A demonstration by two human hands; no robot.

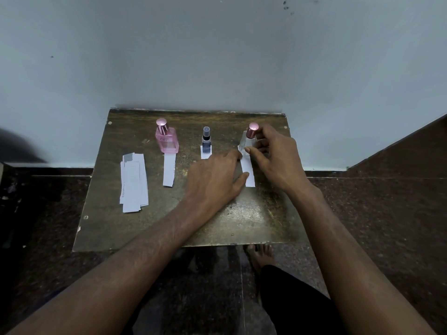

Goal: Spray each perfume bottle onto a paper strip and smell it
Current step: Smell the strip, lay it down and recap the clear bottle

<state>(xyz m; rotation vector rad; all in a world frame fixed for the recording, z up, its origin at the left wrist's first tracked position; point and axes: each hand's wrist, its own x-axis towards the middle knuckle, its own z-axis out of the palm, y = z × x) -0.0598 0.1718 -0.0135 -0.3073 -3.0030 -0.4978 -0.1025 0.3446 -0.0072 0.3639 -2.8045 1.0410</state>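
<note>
- The left hand (214,180) lies flat at the centre of the frame, fingers straight, its fingertips pressing the top of a paper strip (249,174) on the wooden table (135,228).
- Left of centre lies a loose stack of paper strips (133,182).
- Right of the stack stands a pink perfume bottle (167,139) on the far end of a second strip (169,170).
- At centre, a small dark blue spray bottle (206,143) stands on a short strip (205,154).
- Right of centre, the right hand (275,153) grips a clear bottle with a pink cap (250,139), fingers curled round its body, at the far end of the pressed strip.
</note>
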